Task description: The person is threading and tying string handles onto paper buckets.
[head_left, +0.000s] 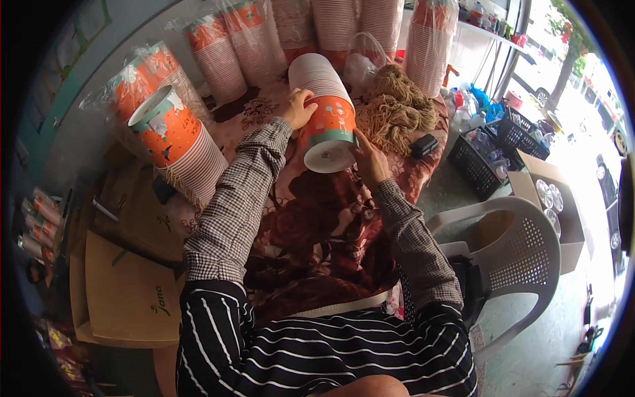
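Note:
A stack of nested paper buckets (pixel 329 122) lies on the cloth-covered table in front of me. Its nearest bucket is orange with a green band and printed figures, its white round base facing me. The pale rims of the others run away from me. My left hand (pixel 299 109) is closed on the stack's left side, fingers curled over the rims. Near the base, my right hand (pixel 372 159) grips the right edge of the nearest bucket; part of its fingers is hidden behind it. Beside the stack on the right sits a heap of tan string (pixel 400 112).
Another bucket stack (pixel 178 135) leans at left, with bagged stacks (pixel 218 59) along the back. A small black box (pixel 424 145) lies by the string. Cardboard boxes (pixel 132 291) stand left; a plastic chair (pixel 519 251) and black crates (pixel 479 159) stand right.

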A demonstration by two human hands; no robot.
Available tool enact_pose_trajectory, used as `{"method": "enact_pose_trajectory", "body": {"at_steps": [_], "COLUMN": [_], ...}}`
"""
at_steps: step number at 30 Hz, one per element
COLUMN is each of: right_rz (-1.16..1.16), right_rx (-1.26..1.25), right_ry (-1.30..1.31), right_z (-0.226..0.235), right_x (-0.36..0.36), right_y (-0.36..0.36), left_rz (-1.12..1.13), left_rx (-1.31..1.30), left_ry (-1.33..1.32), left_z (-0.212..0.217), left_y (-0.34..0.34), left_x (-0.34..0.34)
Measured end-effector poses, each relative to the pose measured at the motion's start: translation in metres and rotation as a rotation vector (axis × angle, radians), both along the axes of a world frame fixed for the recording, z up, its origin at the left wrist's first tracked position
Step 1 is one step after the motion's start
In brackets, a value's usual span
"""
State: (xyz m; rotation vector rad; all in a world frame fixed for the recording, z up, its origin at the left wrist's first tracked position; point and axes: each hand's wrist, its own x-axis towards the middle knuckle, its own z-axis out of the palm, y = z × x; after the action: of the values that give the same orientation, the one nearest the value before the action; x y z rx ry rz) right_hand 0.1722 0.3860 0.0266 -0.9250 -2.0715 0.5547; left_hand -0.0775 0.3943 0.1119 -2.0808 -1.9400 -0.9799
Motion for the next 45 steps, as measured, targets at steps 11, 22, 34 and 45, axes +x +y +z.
{"method": "enact_pose_trajectory", "body": {"at_steps": [11, 22, 34, 45], "right_rz": [-0.008, 0.169, 0.373, 0.109], "right_rx": [0.129, 0.296, 0.007, 0.053], "right_ry": [-0.007, 0.021, 0.091, 0.236], "right_z": [-0.006, 0.002, -0.019, -0.034], "right_x": [-0.004, 0.035, 0.059, 0.047], "right_y": [0.000, -0.054, -0.137, -0.026], "left_rz": [0.176, 0.237, -0.143, -0.055], "left_rx": [-0.171, -0.142, -0.291, 0.224], "left_ry": [0.071, 0.194, -0.814, -1.459], "left_z": [0.029, 0.013, -0.003, -0.090], "left_y": [0.021, 0.032, -0.125, -0.279], "left_x": [0.029, 0.013, -0.030, -0.010]}}
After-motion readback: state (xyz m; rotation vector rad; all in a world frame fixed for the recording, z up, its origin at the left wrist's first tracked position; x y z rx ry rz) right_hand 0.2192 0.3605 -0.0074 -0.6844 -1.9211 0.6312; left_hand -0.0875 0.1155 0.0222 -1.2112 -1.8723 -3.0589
